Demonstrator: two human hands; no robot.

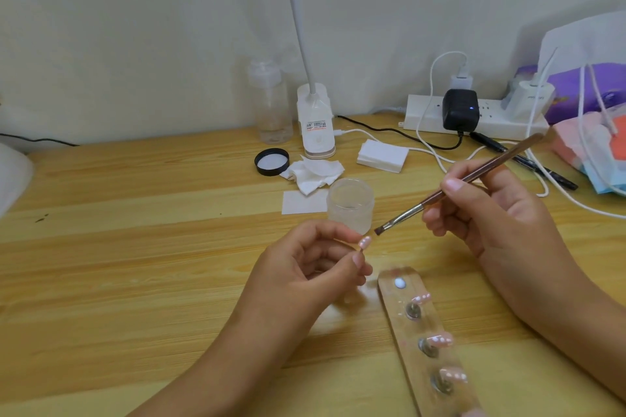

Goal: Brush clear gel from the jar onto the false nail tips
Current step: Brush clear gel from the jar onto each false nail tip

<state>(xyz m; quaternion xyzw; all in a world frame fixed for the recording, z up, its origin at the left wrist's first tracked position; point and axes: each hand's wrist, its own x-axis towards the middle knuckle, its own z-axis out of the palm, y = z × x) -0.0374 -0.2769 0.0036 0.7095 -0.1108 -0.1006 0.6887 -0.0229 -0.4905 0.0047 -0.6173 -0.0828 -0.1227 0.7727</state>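
**Brush beside a pinched nail tip**

At centre frame the left hand (pixel 315 267) pinches a small pink nail tip (pixel 364 242) between thumb and fingertips. The fingers hide whatever is under the tip. The right hand (pixel 491 210), right of centre, grips a brown brush (pixel 498 162) like a pen. Its bristles are just beside the nail tip and not touching it.

The open frosted jar (pixel 350 205) stands just behind both, and any gel inside is hard to make out. At lower right a clear strip (pixel 399 325) lies on the wooden table (pixel 135 247). It carries more nail tips (pixel 440 339), and the bottom edge of the frame cuts off its lower end. Bare tabletop spreads across the left half.

Behind the jar lie a crumpled tissue (pixel 315 173), a black lid (pixel 272 161) and a stack of white pads (pixel 382 156). A power strip (pixel 423 117) with plugs and cables crowds the upper right.
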